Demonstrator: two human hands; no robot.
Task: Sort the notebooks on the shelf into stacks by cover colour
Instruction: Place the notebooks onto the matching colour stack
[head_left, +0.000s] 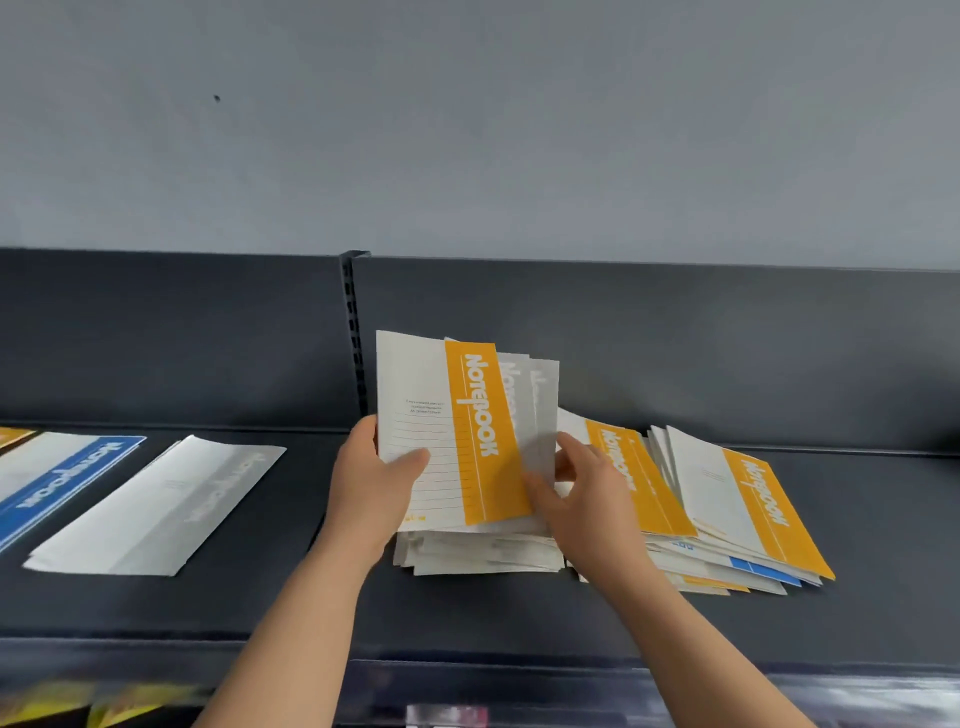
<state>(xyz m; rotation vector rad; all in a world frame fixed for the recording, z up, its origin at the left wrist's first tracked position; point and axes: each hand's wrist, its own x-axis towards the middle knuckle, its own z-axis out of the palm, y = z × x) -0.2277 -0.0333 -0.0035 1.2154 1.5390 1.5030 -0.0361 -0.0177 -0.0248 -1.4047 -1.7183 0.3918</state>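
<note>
Your left hand (371, 483) gripped the orange-banded notebook (478, 431) by its lower left edge, with the thumb laid flat across the lined white cover and the fingers hidden behind it. Your right hand (582, 493) pinched the lower edges of the grey-banded notebooks (540, 415) fanned out just behind that one, its fingers curled round them. I could not tell how many it held.

The whole fan stood directly above the unsorted pile (478, 553), bottom edges touching or just over its top sheet. That pile lay flat on the dark shelf (467, 613).

Just right of the pile, a slumped heap (727, 509) of orange- and blue-banded notebooks leaned outward, fanned and overlapping. Left of the pile, well apart, a grey stack (156, 509) lay flat. Further left of the pile lay a blue-banded notebook (62, 478), cut off by the frame edge.

The orange-banded notebook stood nearly upright, its long axis vertical and its top tipped slightly away from you. Its cover faced you, and the orange band ran the full length of its right side.
</note>
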